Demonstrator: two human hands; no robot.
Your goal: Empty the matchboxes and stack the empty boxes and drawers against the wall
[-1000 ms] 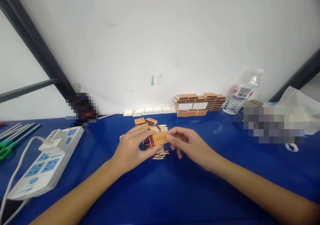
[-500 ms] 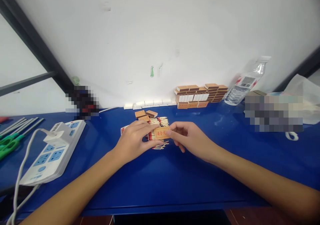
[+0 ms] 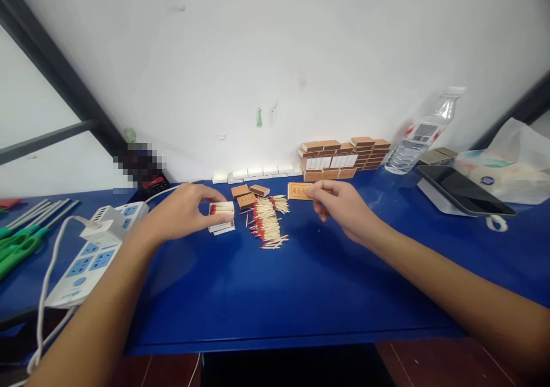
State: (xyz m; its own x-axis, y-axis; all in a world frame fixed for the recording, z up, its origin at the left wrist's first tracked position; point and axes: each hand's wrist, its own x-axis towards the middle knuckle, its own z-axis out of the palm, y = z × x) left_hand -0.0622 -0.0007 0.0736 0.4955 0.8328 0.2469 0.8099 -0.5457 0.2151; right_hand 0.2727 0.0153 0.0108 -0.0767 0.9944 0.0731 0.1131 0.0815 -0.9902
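Head view: apparently packing matches (image 3: 266,218), with tray (image 3: 222,205) clamped between thumb and fingers of left hand (image 3: 184,210) left of them, and box (image 3: 297,191) pinched in fingertips of right hand (image 3: 344,208) near stack (image 3: 330,173). Calling next, probably, for a level tray steered around loose matches; most room on desk (image 3: 240,295) toward front edge (image 3: 258,342).

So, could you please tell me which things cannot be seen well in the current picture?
In the head view:
Matchbox: its right end is hidden by the right hand.
Matches: too small and overlapping to count.
Green handles: cut off by the left edge.
Dark object at the left: mostly pixelated, so not identifiable.
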